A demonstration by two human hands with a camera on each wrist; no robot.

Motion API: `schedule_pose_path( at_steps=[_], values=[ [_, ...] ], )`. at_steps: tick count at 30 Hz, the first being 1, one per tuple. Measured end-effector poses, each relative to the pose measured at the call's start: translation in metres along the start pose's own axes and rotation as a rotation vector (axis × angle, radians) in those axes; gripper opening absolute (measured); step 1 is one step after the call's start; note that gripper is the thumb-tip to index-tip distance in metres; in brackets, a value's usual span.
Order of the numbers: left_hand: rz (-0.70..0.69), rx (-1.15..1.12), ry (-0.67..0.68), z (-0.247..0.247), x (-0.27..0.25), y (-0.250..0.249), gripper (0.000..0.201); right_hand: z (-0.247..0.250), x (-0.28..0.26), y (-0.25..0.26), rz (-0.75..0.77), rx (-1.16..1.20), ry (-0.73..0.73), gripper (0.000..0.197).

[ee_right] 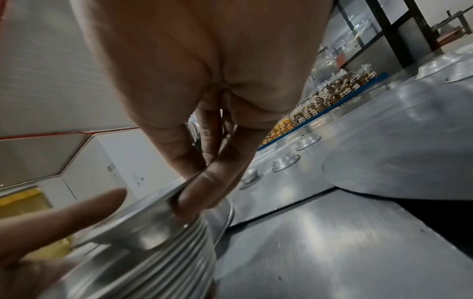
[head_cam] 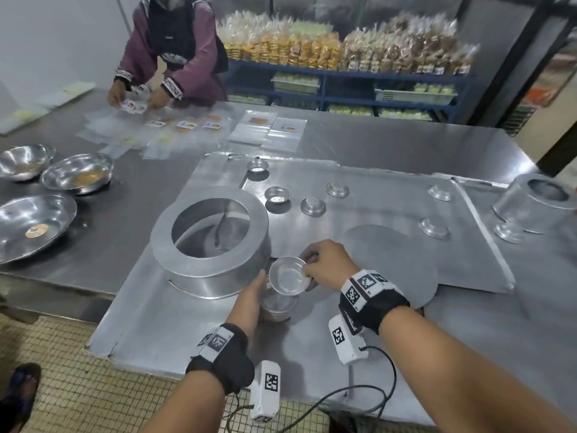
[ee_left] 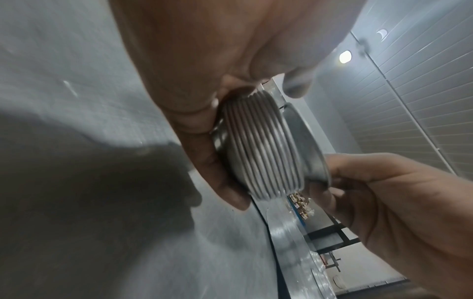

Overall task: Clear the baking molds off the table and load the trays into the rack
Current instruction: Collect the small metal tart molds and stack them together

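Left hand (head_cam: 249,300) wrapped around stack of small molds (head_cam: 278,306) on front tray (head_cam: 193,345), beside big ring pan (head_cam: 212,242). Right hand (head_cam: 327,265) pinching top mold (head_cam: 288,275) by rim, tilted just above stack.

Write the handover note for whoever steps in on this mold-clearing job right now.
Left hand holds the stack of nested molds, low over the near tray. Right hand pinches one mold at the rim, just above the stack, not yet seated.
Done: a stack gathered.
Left: seven small molds across the far tray, upright and upturned, plus the large ring pan. Trays still lie on the table; no rack identified.
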State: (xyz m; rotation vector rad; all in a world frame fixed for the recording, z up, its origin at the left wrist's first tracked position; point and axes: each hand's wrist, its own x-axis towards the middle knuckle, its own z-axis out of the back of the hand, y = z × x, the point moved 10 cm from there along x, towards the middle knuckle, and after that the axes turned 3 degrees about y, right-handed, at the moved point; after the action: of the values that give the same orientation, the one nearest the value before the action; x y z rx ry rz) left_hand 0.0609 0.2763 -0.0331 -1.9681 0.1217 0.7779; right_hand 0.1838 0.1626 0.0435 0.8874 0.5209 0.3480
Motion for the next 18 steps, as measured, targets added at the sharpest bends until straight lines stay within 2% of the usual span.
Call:
schedule_pose_path(
  at_steps=[2,8,14,18],
  values=[
    [0.014,0.016,0.052,-0.006,-0.003,0.002,0.047,-0.007,-0.006,-0.002,0.001,-0.02,-0.003,0.027],
    [-0.032,0.115,0.018,-0.001,-0.001,0.002,0.026,-0.022,-0.017,-0.009,0.036,-0.135,-0.017,0.016],
    [-0.028,0.134,0.045,0.0,0.002,0.009,0.022,-0.028,-0.024,-0.023,0.017,-0.09,-0.016,0.011],
    [-0.03,0.153,0.07,-0.005,0.003,0.009,0.02,-0.039,-0.026,-0.031,-0.024,-0.094,0.057,0.013]
  ],
)
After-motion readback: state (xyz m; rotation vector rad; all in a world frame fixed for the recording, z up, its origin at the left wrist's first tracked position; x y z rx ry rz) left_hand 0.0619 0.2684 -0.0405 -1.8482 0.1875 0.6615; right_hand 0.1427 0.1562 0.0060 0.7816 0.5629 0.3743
